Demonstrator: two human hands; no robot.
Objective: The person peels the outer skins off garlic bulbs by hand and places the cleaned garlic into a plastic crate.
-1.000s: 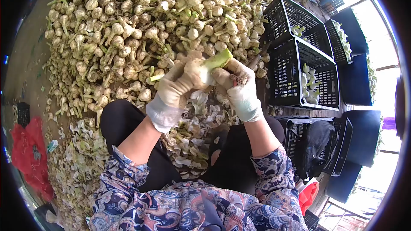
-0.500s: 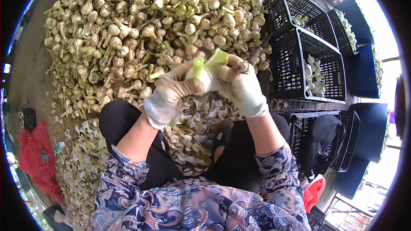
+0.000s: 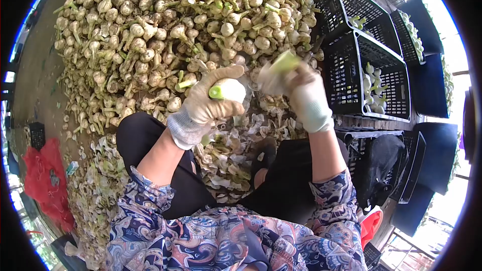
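Note:
A white garlic bulb [image 3: 232,90] with a short, cut green stem rests in my left hand [image 3: 208,101], its gloved fingers wrapped round it. To the right, my right hand [image 3: 304,90] is gloved too and blurred by motion; its fingers are closed on a peeled-off husk [image 3: 282,68] with a green end. The two hands are apart. Beyond them spreads a large heap of unpeeled garlic [image 3: 145,40]. Loose peelings [image 3: 228,160] cover the ground between my knees.
Black crates [image 3: 384,80] stand at the right, one with peeled bulbs [image 3: 372,88] inside. Nearer, a black mesh bag [image 3: 384,163] lies on another crate. Red netting [image 3: 46,180] lies at the far left. More dark crates [image 3: 427,85] stand farther right.
The husk has come away from the bulb. My right hand has moved right with it, while my left hand keeps the bulb, which now shows white.

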